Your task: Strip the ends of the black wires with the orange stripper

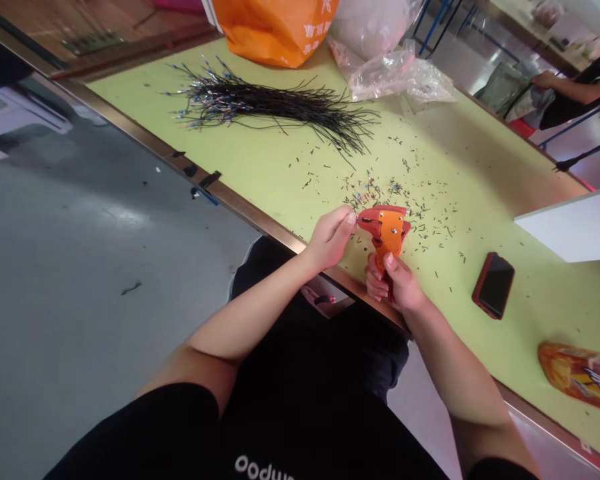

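My right hand [394, 280] is wrapped round the handles of an orange and red wire stripper [391, 227]. The tool's jaws point left, toward my left hand [334, 233]. Thumb and fingers of that hand are pinched on a thin wire, of which only a short end shows at the jaws; the rest is hidden. Both hands are over the table's near edge. Beyond them lies a long bundle of black wires [285, 105], with blue and shiny tips at its left end. Small black offcuts [425, 213] are scattered around the stripper.
An orange bag [275, 30] and clear plastic bags [390, 67] stand at the table's [260, 173] back. To the right are a phone [495, 285], a snack packet [580, 377] and a white panel [575, 223]. Another person [580, 93] sits at the upper right.
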Available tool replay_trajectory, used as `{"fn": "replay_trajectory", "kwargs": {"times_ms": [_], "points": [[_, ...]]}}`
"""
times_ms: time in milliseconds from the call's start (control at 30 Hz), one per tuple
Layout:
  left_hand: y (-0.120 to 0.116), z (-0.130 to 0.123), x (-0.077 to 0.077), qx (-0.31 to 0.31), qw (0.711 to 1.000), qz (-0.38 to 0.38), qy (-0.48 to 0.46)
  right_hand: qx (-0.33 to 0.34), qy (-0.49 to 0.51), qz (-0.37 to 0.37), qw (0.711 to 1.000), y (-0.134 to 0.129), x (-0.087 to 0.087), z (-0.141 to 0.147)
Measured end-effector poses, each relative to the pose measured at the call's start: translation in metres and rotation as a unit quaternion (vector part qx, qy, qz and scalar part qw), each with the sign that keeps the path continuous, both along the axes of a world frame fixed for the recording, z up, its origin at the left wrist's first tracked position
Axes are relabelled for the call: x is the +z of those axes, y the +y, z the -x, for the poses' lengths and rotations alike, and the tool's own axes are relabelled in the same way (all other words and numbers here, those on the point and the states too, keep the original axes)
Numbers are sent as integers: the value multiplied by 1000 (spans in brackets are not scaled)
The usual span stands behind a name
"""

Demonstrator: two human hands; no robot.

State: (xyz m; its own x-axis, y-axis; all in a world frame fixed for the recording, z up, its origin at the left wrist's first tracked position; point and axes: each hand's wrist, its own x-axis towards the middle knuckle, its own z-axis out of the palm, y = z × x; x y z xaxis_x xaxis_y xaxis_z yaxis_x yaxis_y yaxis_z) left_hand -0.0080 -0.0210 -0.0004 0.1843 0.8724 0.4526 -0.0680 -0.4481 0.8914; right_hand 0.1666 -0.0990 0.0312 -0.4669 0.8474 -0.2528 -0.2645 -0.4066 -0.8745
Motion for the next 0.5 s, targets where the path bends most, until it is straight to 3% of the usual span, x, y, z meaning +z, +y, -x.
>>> {"fn": "replay_trajectory", "kwargs": {"times_ms": [367, 500], "points": [[4, -3, -5, 16, 1000, 23, -12, -39, 10, -16, 999, -1, 3, 6], [8, -1, -10, 71, 996, 48, -26, -80, 13, -50, 995, 0, 8, 1]]}}
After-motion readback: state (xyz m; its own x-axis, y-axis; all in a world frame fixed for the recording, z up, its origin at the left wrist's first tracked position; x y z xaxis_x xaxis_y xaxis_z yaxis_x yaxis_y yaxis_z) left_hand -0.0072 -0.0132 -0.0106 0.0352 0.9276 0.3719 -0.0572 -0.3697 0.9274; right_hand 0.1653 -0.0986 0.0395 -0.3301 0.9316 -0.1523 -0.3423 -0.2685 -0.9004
